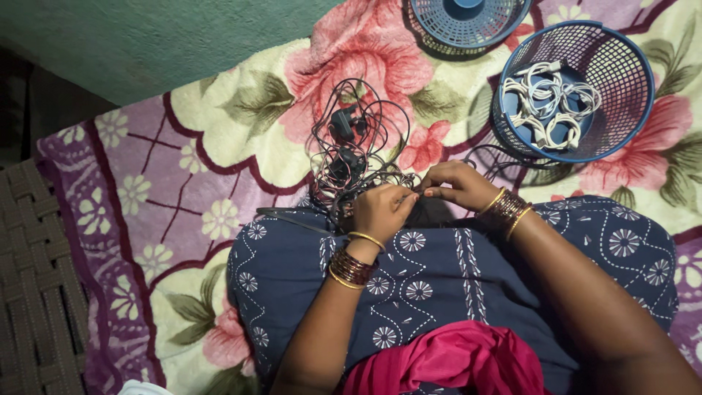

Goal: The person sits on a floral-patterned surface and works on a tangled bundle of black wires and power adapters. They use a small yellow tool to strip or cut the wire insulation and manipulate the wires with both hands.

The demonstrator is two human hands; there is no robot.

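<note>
In blue basket [627,62], white coiled cables [548,102], black cables [355,157] outside

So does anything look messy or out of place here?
Yes: the black cables lie in one knotted heap on the floral blanket, chargers caught inside, while the white cables sit neatly coiled in the blue basket. Both hands pinch a black strand.

A floral blanket [219,146] with big pink flowers and purple borders is spread flat and carries everything. On it lies a tangle of black cables [355,157] with small chargers. To the right stands a blue mesh basket [635,73] holding coiled white cables [548,102]. A second blue basket [468,22] is at the top edge.
</note>
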